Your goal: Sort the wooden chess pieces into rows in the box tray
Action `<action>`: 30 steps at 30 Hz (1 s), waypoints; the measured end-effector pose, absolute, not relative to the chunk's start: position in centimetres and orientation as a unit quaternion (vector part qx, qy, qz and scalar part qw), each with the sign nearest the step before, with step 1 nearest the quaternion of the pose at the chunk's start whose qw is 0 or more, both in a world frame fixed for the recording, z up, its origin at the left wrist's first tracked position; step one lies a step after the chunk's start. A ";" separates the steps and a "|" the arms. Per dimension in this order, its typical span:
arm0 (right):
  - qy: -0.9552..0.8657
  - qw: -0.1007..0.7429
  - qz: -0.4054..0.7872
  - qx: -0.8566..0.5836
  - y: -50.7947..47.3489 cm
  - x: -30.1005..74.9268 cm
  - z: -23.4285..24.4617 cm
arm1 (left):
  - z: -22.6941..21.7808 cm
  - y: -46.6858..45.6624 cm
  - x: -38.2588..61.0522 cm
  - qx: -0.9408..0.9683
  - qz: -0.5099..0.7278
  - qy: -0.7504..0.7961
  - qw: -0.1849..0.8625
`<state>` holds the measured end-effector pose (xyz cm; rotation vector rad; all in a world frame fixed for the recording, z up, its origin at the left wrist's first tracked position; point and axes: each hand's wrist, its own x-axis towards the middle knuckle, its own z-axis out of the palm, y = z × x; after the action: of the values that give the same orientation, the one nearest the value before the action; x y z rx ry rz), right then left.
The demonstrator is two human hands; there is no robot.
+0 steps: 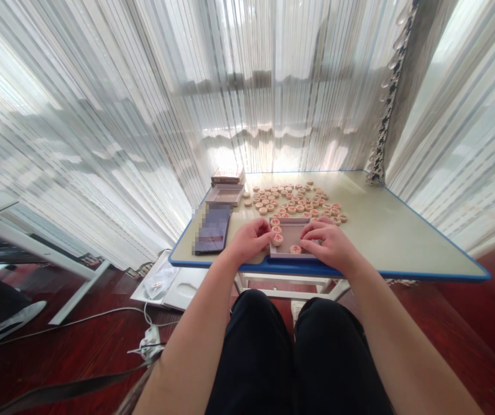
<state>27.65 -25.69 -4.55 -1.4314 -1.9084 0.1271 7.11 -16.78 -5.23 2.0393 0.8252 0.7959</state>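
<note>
A shallow box tray (288, 230) lies at the table's near edge, between my hands. Three round Chinese chess pieces with red characters line its left side, the nearest being a wooden piece (277, 240). My left hand (252, 240) is at that side, fingers curled and fingertips against this nearest piece. Another red-marked piece (295, 249) lies at the tray's front. My right hand (326, 241) reaches over the tray's right side, its fingers bent, thumb and forefinger slightly apart beside the front piece. I see nothing between them; the tray's right part is hidden beneath this hand.
Many loose chess pieces (288, 199) are spread behind the tray. A second shallow tray (225, 194) sits at the back left, with a flat box (227, 175) behind it. A dark tablet or phone (215, 227) lies on the left. Blue trim edges the table (416, 230).
</note>
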 end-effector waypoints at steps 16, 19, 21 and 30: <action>-0.772 0.342 0.049 -0.534 -25.7 27.4 -4.4 | -5.4 -16.7 7.0 0.804 0.306 0.322 0.396; -0.783 0.332 0.054 -0.524 -25.7 27.4 -4.3 | -5.3 -16.8 7.0 0.802 0.307 0.325 0.395; -0.788 0.326 0.045 -0.520 -25.7 27.4 -4.3 | -5.3 -16.8 7.0 0.806 0.307 0.324 0.390; -0.799 0.317 0.014 -0.511 -25.8 26.9 -4.1 | -5.1 -16.8 7.0 0.812 0.305 0.326 0.377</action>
<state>26.92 -25.81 -4.13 -1.3439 -2.1026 0.0380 7.02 -16.80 -5.14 2.0753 0.8339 0.7788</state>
